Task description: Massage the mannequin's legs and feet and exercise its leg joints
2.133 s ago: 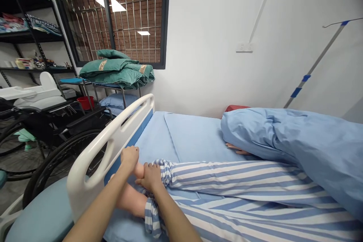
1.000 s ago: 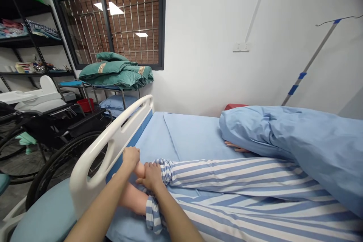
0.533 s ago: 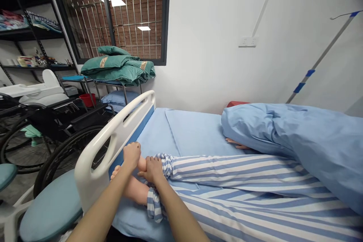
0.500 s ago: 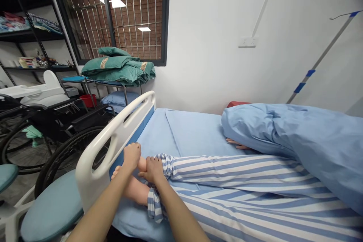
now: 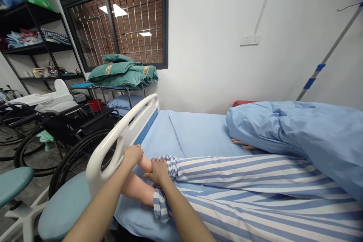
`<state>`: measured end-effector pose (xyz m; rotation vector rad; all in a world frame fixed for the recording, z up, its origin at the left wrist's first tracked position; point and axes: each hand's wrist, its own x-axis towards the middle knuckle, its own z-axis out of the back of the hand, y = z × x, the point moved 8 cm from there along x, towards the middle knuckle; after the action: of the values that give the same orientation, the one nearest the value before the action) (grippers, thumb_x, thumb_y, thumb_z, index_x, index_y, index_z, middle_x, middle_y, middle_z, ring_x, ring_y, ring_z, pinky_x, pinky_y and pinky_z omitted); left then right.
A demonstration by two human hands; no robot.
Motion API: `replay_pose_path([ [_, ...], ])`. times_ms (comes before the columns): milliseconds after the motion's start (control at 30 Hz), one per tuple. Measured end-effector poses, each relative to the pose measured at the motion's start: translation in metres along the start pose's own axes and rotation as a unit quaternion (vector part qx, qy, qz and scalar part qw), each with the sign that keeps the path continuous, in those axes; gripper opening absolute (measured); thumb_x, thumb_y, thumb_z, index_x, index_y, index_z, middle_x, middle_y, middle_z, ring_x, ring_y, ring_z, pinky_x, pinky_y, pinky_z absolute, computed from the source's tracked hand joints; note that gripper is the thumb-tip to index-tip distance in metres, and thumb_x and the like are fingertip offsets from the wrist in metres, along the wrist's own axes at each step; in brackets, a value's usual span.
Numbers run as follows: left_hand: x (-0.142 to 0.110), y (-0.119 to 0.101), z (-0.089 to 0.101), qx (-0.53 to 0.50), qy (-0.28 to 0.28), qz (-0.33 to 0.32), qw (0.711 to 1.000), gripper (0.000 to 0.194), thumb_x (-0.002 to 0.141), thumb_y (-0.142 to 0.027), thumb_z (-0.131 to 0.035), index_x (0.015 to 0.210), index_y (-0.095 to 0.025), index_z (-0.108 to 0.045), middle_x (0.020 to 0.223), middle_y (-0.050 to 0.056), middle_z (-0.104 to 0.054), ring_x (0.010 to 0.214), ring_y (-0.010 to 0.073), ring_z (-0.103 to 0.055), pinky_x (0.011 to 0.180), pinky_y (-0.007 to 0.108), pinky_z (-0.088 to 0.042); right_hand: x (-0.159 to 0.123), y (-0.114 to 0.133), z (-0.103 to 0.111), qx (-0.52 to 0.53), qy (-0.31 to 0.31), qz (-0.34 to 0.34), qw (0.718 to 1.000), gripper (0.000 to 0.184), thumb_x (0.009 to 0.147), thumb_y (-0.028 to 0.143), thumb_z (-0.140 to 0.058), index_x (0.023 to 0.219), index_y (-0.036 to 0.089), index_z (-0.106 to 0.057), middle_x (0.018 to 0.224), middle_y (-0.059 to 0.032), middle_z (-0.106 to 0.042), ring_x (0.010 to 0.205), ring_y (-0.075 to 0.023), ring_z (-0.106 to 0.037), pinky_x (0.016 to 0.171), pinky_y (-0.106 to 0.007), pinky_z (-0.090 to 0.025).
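A figure in blue-and-white striped trousers (image 5: 227,170) lies on the bed, its trouser legs bunched up above the ankles. My left hand (image 5: 133,154) is wrapped over the foot of the far leg, near the footboard; that foot is mostly hidden under it. Just to its right, my right hand (image 5: 158,170) grips the far lower leg (image 5: 145,163) below the bunched cuff. The near lower leg (image 5: 140,190) rests on the sheet, its foot covered by my left forearm.
A white footboard (image 5: 95,159) stands close beside my left hand. Left of it are a wheelchair (image 5: 70,128) and round teal stools (image 5: 64,208). A blue quilt (image 5: 306,132) covers the figure's upper part, with fingers showing beneath. A drip pole (image 5: 326,60) rises at right.
The view has shifted slightly left, so the bed and legs appear a little further right. Both hands keep their hold on the far leg and foot.
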<state>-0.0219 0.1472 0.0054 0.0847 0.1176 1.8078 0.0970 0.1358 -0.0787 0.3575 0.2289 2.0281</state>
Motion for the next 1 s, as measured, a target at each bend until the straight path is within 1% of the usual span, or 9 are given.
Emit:
replay_pose_path([
  [133,0.002,-0.01,0.005,0.026,0.0,-0.008,1.0,0.035,0.082,-0.025,-0.036,0.102,-0.013,-0.062,0.097,0.019,-0.064,0.089,0.0256,-0.062,0.073,0.038,-0.046,-0.001,0.0,0.002,0.0,-0.005,0.0,1.0,0.064,0.057,0.063,-0.063,0.099,0.017,-0.052,0.102,-0.0127,-0.06,0.096,-0.0295,-0.052,0.085,-0.04,-0.031],
  [267,0.005,-0.024,0.006,0.044,0.001,-0.02,0.999,0.032,0.079,-0.016,-0.038,0.094,-0.012,-0.066,0.091,0.019,-0.066,0.086,0.0252,-0.063,0.073,0.038,-0.047,-0.001,0.0,0.002,0.0,0.001,0.003,1.0,0.063,0.059,0.065,-0.061,0.098,0.017,-0.053,0.102,-0.0128,-0.059,0.096,-0.0301,-0.052,0.084,-0.04,-0.032],
  [367,0.006,-0.03,0.006,0.046,-0.003,-0.027,0.999,0.033,0.078,-0.01,-0.037,0.091,-0.01,-0.067,0.086,0.019,-0.066,0.083,0.025,-0.064,0.072,0.038,-0.047,0.0,0.0,0.002,0.002,-0.001,0.005,1.0,0.061,0.06,0.066,-0.059,0.097,0.017,-0.053,0.101,-0.013,-0.059,0.096,-0.0303,-0.052,0.083,-0.04,-0.032],
  [533,0.005,-0.027,0.003,0.028,-0.029,-0.025,0.999,0.037,0.08,-0.01,-0.032,0.099,-0.011,-0.063,0.093,0.019,-0.064,0.088,0.0232,-0.062,0.073,0.035,-0.046,0.002,0.0,-0.002,-0.003,0.002,0.007,1.0,0.061,0.06,0.064,-0.061,0.097,0.017,-0.053,0.101,-0.0129,-0.059,0.096,-0.0299,-0.052,0.084,-0.04,-0.032],
  [700,0.001,-0.022,-0.001,0.012,-0.037,-0.016,0.999,0.034,0.081,-0.011,-0.033,0.098,-0.011,-0.061,0.092,0.018,-0.063,0.088,0.0231,-0.061,0.073,0.034,-0.046,0.002,0.0,-0.004,-0.011,0.002,0.008,1.0,0.06,0.059,0.064,-0.062,0.096,0.017,-0.052,0.1,-0.0122,-0.059,0.095,-0.0293,-0.052,0.083,-0.039,-0.032],
  [800,-0.005,-0.022,0.001,0.011,-0.04,-0.03,0.999,0.033,0.081,-0.011,-0.031,0.099,-0.01,-0.059,0.09,0.018,-0.062,0.086,0.0234,-0.061,0.071,0.034,-0.047,0.001,0.0,-0.004,-0.013,0.003,0.01,1.0,0.062,0.059,0.066,-0.06,0.097,0.017,-0.052,0.101,-0.0121,-0.059,0.095,-0.0293,-0.052,0.083,-0.039,-0.032],
  [867,-0.013,-0.021,0.004,0.015,-0.043,-0.048,0.998,0.033,0.081,-0.01,-0.03,0.101,-0.009,-0.057,0.092,0.017,-0.06,0.086,0.0243,-0.061,0.07,0.035,-0.047,0.0,0.001,-0.003,-0.01,-0.003,0.014,1.0,0.063,0.059,0.066,-0.06,0.098,0.017,-0.052,0.102,-0.012,-0.059,0.096,-0.0293,-0.052,0.084,-0.04,-0.032],
  [933,-0.024,-0.021,0.006,0.021,-0.042,-0.071,0.996,0.034,0.08,-0.009,-0.031,0.105,-0.009,-0.054,0.099,0.018,-0.057,0.086,0.024,-0.061,0.069,0.034,-0.047,-0.001,0.001,-0.002,-0.008,-0.008,0.014,1.0,0.064,0.059,0.066,-0.06,0.099,0.017,-0.052,0.102,-0.012,-0.059,0.096,-0.0293,-0.052,0.084,-0.04,-0.032],
  [1000,-0.038,-0.02,0.007,0.033,-0.043,-0.098,0.994,0.038,0.08,-0.008,-0.031,0.114,-0.01,-0.048,0.109,0.019,-0.05,0.084,0.0221,-0.061,0.067,0.033,-0.048,0.0,0.001,-0.001,-0.008,-0.003,0.01,1.0,0.064,0.059,0.065,-0.061,0.1,0.017,-0.052,0.103,-0.0124,-0.059,0.097,-0.0292,-0.052,0.085,-0.04,-0.032],
])
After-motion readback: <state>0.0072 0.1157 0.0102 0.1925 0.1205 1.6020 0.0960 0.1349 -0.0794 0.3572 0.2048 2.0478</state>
